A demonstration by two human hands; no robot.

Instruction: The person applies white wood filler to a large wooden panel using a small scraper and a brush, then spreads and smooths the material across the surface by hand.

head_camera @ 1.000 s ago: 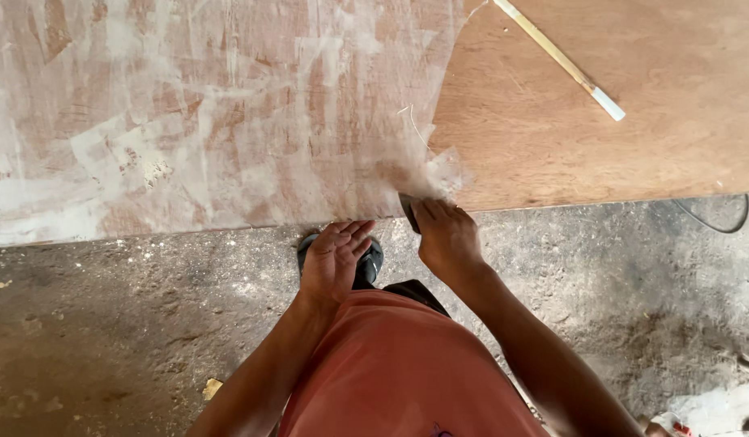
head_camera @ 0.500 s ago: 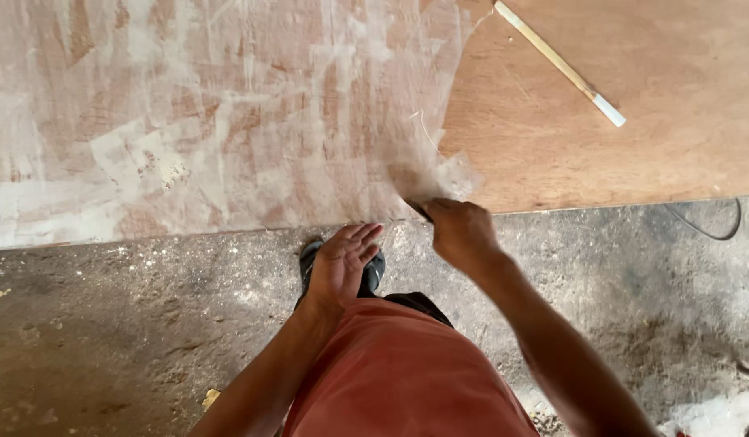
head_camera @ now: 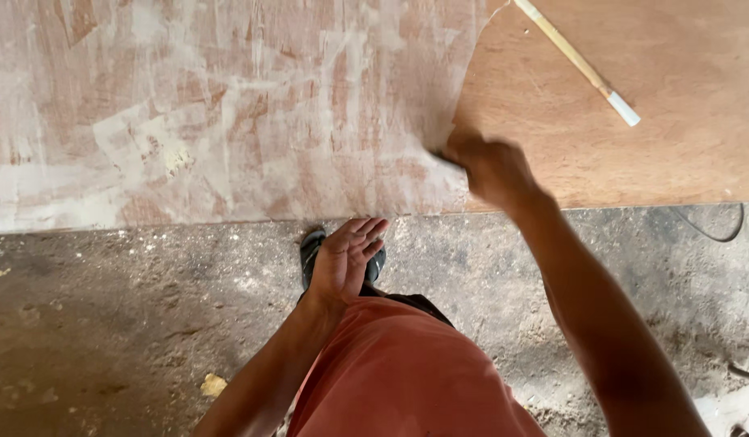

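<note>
A large plywood sheet lies on the floor, its left part smeared with white filler. My right hand is on the sheet near its front edge, at the boundary between filler and bare wood. It is blurred and closed on a small flat scraper, of which only a thin dark blade shows. My left hand hangs open with fingers together over my dark shoe, holding nothing. My orange-red garment fills the bottom of the view.
A long thin stick with a white tip lies diagonally on the bare wood at the upper right. A dark cable curls on the dusty concrete floor at the right. A small yellow scrap lies by my left arm.
My right hand has swept from the sheet's front edge up and to the right across the wood. My left hand has stayed over the shoe.
</note>
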